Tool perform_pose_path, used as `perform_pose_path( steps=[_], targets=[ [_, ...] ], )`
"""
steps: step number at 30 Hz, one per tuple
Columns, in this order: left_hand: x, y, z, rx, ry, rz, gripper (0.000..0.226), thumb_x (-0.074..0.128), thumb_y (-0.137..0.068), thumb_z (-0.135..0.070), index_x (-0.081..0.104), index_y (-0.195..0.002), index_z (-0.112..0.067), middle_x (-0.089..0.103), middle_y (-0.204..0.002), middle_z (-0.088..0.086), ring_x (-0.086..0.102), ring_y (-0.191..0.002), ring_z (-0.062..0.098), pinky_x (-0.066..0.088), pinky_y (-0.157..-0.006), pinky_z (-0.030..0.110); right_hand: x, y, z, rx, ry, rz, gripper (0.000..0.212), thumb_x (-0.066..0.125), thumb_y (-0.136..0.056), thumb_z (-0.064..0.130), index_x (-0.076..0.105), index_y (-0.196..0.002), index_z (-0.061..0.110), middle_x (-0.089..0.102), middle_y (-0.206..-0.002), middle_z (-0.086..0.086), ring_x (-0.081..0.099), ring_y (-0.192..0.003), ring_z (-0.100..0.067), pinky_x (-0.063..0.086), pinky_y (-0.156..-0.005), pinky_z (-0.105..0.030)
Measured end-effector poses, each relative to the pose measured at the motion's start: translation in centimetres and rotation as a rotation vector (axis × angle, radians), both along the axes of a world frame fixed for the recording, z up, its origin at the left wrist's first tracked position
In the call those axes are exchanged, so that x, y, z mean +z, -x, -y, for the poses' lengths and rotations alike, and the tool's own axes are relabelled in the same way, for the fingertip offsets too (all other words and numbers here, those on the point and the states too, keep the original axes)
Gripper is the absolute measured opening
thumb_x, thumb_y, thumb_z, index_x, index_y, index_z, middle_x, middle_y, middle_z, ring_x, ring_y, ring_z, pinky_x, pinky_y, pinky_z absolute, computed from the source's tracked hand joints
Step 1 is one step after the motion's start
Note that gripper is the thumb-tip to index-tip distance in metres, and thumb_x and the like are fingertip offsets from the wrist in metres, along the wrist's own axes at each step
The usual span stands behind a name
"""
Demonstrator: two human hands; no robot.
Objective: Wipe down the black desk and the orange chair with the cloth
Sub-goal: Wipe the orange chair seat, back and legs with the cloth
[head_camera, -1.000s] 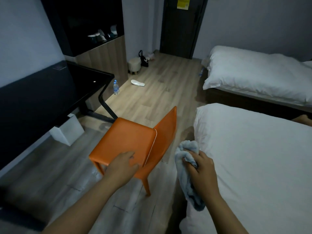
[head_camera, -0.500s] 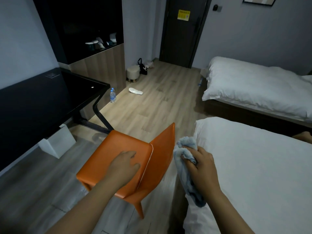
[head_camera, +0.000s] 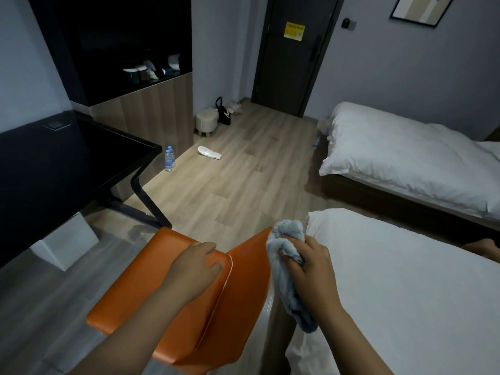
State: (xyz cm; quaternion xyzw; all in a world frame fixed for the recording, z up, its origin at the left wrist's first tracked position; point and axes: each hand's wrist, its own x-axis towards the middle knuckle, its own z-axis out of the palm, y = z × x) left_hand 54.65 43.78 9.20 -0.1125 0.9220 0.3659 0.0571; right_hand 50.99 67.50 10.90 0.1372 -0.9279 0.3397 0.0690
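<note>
The left grip [head_camera: 194, 269] lies on the seat of the orange chair [head_camera: 146, 288], with its fingers bent over the rear edge of the seat, where the backrest begins. In my judgement it holds the chair there to steady it or to turn it for wiping. The right grip [head_camera: 311, 274] is clenched around the blue cloth [head_camera: 288, 232], which is bunched, with one end hanging down. The cloth is just beside the top edge of the backrest, but I cannot tell if it touches it.

The chair is on the floor [head_camera: 230, 190], between the leg at the near corner of the black worktop [head_camera: 67, 163] and the side edge of the near bed [head_camera: 405, 293]. On the bed side there is little room, so the right arm must work close to the mattress. Toward the door the floor gives more room. A water bottle [head_camera: 169, 159] stands there, beyond the end of the worktop.
</note>
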Motion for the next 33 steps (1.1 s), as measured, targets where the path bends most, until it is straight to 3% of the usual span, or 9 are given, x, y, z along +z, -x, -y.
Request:
perform_pose_path(
  steps=[9, 18, 21, 25, 33],
  targets=[
    [-0.5, 9.2, -4.2, 0.083, -0.039, -0.015, 0.053, 0.057, -0.093, -0.038, 0.042, -0.142, -0.023, 0.046, -0.138, -0.005, 0.051, -0.118, 0.012, 0.042, -0.096, 0.024, -1.2, 11.5, -2.4, 0.108, -0.004, 0.034, 0.032, 0.061, -0.091, 0.029, 0.063, -0.123, 0.032, 0.059, -0.12, 0.001, 0.053, -0.112, -0.023, 0.044, -0.096, -0.044],
    [-0.4, 16.3, -7.9, 0.266, -0.013, 0.003, 0.05, 0.056, -0.093, -0.037, 0.045, -0.139, -0.022, 0.048, -0.135, -0.004, 0.051, -0.118, 0.012, 0.043, -0.098, 0.028, -0.9, 22.9, -4.1, 0.249, -0.016, 0.029, 0.029, 0.056, -0.095, 0.025, 0.065, -0.122, 0.025, 0.061, -0.12, 0.003, 0.054, -0.111, -0.022, 0.043, -0.097, -0.041],
    [-0.1, 16.9, -7.4, 0.331, -0.016, 0.033, 0.049, 0.056, -0.094, -0.036, 0.045, -0.14, -0.023, 0.048, -0.137, -0.005, 0.053, -0.116, 0.011, 0.045, -0.095, 0.027, -1.0, 24.7, -2.8, 0.295, -0.003, 0.038, 0.026, 0.053, -0.097, 0.024, 0.066, -0.119, 0.026, 0.062, -0.119, 0.006, 0.055, -0.108, -0.02, 0.043, -0.095, -0.04],
    [0.3, 17.3, -5.8, 0.394, 0.014, 0.042, 0.05, 0.057, -0.093, -0.037, 0.046, -0.139, -0.023, 0.05, -0.136, -0.002, 0.055, -0.115, 0.013, 0.046, -0.093, 0.026, -1.0, 26.1, -0.8, 0.388, -0.048, 0.068, 0.032, 0.057, -0.094, 0.03, 0.062, -0.126, 0.028, 0.057, -0.127, 0.0, 0.05, -0.118, -0.023, 0.04, -0.101, -0.042],
    [0.2, 16.9, -2.4, 0.438, 0.021, 0.082, 0.047, 0.059, -0.092, -0.036, 0.048, -0.136, -0.021, 0.045, -0.14, 0.006, 0.053, -0.119, 0.021, 0.047, -0.096, 0.033, -0.8, 26.5, 3.7, 0.44, -0.031, 0.054, 0.029, 0.049, -0.098, 0.032, 0.062, -0.124, 0.028, 0.059, -0.125, 0.01, 0.047, -0.113, -0.015, 0.045, -0.096, -0.033]
  ],
)
